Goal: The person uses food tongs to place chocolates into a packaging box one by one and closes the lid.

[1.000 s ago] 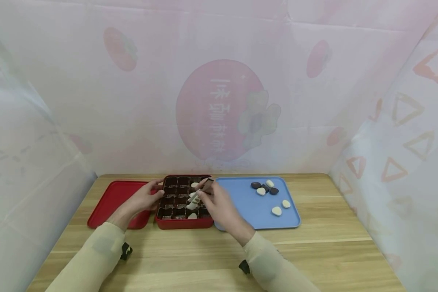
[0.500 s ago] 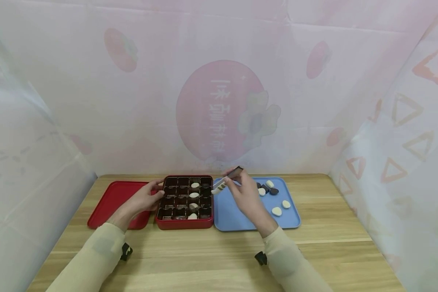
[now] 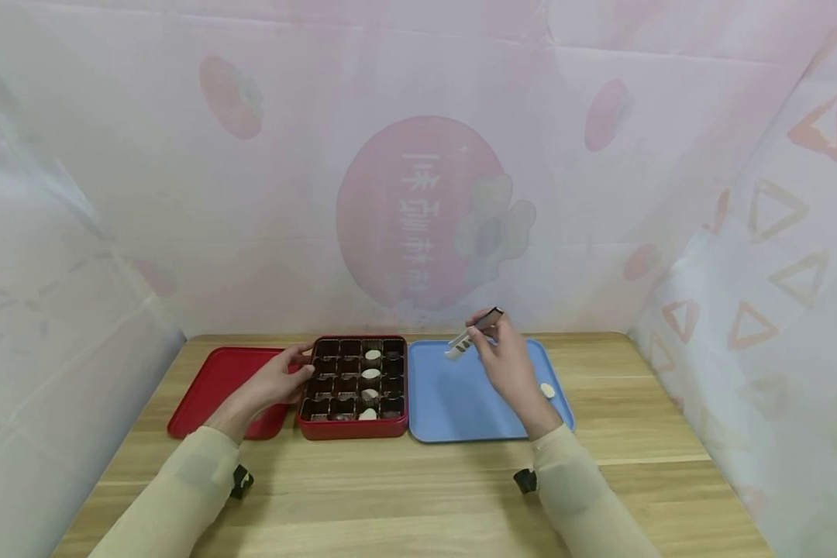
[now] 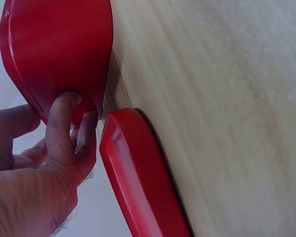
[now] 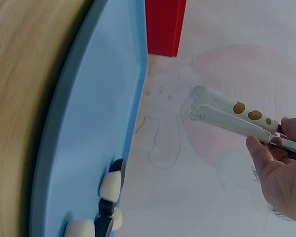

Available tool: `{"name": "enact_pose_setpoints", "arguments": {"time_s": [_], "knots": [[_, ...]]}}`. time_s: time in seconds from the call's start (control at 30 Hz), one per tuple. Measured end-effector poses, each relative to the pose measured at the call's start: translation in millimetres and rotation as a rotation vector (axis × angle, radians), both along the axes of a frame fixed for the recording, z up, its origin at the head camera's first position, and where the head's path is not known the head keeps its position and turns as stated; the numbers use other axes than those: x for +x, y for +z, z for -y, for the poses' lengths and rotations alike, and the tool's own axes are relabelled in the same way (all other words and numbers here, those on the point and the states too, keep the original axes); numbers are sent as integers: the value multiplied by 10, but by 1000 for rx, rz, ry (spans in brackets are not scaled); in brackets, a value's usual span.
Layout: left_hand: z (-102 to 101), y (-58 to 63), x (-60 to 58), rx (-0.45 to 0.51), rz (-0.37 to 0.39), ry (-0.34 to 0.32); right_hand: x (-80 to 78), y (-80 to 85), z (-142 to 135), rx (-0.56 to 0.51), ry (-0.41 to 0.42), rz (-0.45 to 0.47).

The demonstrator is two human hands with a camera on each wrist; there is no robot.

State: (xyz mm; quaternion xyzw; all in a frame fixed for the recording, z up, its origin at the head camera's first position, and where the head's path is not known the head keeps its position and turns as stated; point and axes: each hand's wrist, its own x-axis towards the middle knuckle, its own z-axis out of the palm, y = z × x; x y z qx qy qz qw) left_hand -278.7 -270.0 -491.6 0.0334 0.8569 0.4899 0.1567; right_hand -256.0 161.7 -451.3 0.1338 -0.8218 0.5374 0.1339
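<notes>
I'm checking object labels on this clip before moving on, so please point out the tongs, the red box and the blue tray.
Tongs (image 5: 232, 123): right wrist view, along one arm.
Red box (image 3: 353, 428): head view, on its near wall.
Blue tray (image 3: 453, 399): head view, on its bare surface.

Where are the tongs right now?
In the head view, the tongs are in the grip of the right hand, held clear of the blue tray and to the right of the red box.
</notes>
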Motion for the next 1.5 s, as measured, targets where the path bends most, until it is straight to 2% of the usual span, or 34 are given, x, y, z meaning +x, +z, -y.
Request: {"name": "enact_pose_setpoints", "arguments": {"time_s": [0.23,0.47,0.87,1.0,1.03,1.13,1.23,1.27,1.37,1.5], "knots": [[6,-18,-9,2,3,0,-110,-68,-193,12,-32,27],[4,-21,-2,11,16,5,-183,-134,-328,99,-116,48],[1,-24,-1,17,10,4,-266,-238,-428,139,-144,40],[3,-22,-4,4,4,6,-355,-373,-505,112,-109,9],[5,-22,-4,1,2,6,-452,-510,-568,94,-93,-27],[7,-24,-7,-3,-2,6,-527,-613,-605,111,-92,-45],[9,-29,-12,-2,-3,6,-529,-601,-581,144,-109,-18],[10,-30,-14,-1,-4,5,-441,-478,-519,175,-127,17],[9,-29,-11,3,-5,3,-375,-398,-447,248,-165,30],[-1,-19,2,13,-4,0,-352,-382,-409,289,-203,44]]}}
